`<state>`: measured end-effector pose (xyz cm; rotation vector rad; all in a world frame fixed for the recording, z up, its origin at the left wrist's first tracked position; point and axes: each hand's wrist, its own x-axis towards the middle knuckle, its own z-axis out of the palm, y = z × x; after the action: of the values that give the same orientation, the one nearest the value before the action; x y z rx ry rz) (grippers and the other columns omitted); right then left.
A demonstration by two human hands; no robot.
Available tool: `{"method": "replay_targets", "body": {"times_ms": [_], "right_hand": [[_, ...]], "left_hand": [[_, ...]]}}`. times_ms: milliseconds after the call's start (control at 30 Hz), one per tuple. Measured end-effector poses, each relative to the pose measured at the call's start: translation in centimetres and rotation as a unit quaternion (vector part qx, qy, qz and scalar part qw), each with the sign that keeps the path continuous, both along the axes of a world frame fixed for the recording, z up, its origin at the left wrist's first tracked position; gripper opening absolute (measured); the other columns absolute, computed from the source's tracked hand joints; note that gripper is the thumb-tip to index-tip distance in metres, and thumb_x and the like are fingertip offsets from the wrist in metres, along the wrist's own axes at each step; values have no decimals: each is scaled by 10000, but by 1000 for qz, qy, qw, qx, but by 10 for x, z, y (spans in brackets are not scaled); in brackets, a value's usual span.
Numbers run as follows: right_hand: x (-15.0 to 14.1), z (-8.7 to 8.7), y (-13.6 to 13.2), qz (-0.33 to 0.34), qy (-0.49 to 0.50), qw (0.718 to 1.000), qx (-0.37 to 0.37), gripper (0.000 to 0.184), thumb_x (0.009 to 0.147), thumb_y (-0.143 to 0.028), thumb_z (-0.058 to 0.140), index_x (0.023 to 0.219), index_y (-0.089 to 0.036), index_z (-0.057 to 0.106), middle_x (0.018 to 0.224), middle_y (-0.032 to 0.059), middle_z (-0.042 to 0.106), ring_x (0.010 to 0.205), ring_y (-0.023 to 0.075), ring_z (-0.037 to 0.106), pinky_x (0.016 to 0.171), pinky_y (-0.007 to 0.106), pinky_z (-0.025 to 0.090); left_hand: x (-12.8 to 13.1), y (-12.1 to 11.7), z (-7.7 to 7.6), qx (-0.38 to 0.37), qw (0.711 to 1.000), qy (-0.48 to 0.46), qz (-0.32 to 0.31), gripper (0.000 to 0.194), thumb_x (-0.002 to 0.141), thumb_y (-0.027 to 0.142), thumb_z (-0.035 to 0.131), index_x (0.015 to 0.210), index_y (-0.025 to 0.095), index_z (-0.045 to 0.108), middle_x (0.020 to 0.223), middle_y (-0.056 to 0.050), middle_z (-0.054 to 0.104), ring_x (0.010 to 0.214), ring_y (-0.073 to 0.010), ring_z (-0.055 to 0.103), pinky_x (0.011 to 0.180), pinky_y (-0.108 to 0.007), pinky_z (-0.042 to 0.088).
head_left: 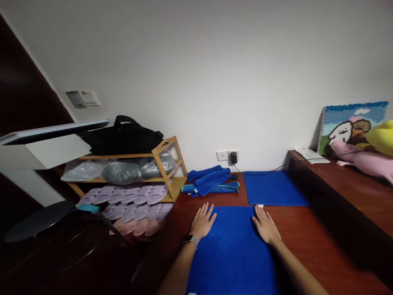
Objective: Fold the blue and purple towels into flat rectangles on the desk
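Observation:
A blue cloth (231, 250) lies spread flat on the reddish-brown wooden table (310, 237), a small white tag at its far right corner. My left hand (202, 221) rests with fingers stretched out on its far left corner, a watch on the wrist. On the far right corner lies my right hand (266, 225), flat, its fingers apart. Neither hand grips anything. Behind, a second blue cloth (274, 188) is laid flat near the wall. To its left sit several folded or rolled blue cloths (210, 180) in a loose pile.
A black plug (233, 158) sits in the wall socket, its cable running right. At left stands a wooden rack (179, 186) with several pale slippers (138, 194) and a black bag (125, 137). On the raised ledge at right lie a pink plush toy (365, 162) and a tufted picture (353, 123).

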<state>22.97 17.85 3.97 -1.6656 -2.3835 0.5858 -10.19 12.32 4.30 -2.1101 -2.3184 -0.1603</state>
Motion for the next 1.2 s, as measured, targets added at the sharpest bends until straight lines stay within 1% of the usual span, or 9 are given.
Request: {"method": "replay_targets", "body": {"times_ms": [133,267,400,500,567,633,933,1033,1200], "right_hand": [[-2,4,-3,3,5,1000,11,686,1030,-482,136,1638,-164,146,1707,-10,130,1576,139,93,1289,381,42],[-6,0,-1,0,-18,1000,14,682,1023,-429,126,1632,-125,179,1705,22,149,1578,154,91,1285,393,27],[-4,-7,2,17,-35,999,19,667,1015,-385,140,1632,-136,188,1708,29,124,1580,161,74,1279,398,33],[-2,-9,2,30,-49,998,22,657,1007,-351,170,1628,-144,219,1707,32,116,1581,168,69,1277,407,41],[-2,-9,2,25,-51,998,24,660,1009,-360,161,1627,-135,219,1706,35,131,1580,168,83,1278,407,42],[-3,-9,1,15,-52,998,24,673,1014,-383,136,1627,-112,197,1704,38,143,1578,164,101,1281,401,47],[-3,-20,0,7,-42,998,40,706,1013,-443,120,1627,-106,207,1700,46,189,1574,173,132,1289,410,74],[-2,-29,1,7,-64,996,54,719,1002,-444,125,1627,-97,203,1700,47,181,1573,180,144,1288,423,90],[-5,-38,5,7,-102,993,63,729,995,-438,126,1627,-81,194,1703,59,171,1573,195,147,1288,436,106]], "left_hand": [[19,3,7,29,999,10,-7,662,1061,590,239,1610,231,325,1690,-83,261,1564,-252,211,1268,-473,219],[91,12,10,48,994,-15,-95,654,1072,567,174,1605,225,338,1683,-81,283,1559,-240,233,1270,-460,232],[170,23,0,39,983,-54,-173,620,1080,516,137,1625,258,280,1688,-45,279,1562,-223,226,1276,-452,228],[191,26,-9,26,983,-69,-166,625,1074,512,110,1634,268,244,1686,-39,290,1564,-235,221,1277,-482,212],[184,24,-11,26,984,-69,-160,629,1071,524,113,1633,275,247,1689,-39,285,1565,-237,217,1278,-486,200],[164,20,-10,27,987,-63,-146,641,1067,553,130,1629,276,266,1692,-46,273,1566,-233,213,1280,-478,193],[25,-14,4,3,1000,-15,-10,692,1045,638,197,1616,263,308,1684,-59,293,1563,-247,224,1269,-482,211],[8,-23,2,14,1000,-10,-1,703,1041,644,209,1616,251,311,1682,-65,301,1562,-249,228,1271,-473,210],[8,-26,-4,38,999,-26,-2,712,1034,650,222,1615,248,314,1680,-64,311,1562,-243,232,1278,-467,193]]}}
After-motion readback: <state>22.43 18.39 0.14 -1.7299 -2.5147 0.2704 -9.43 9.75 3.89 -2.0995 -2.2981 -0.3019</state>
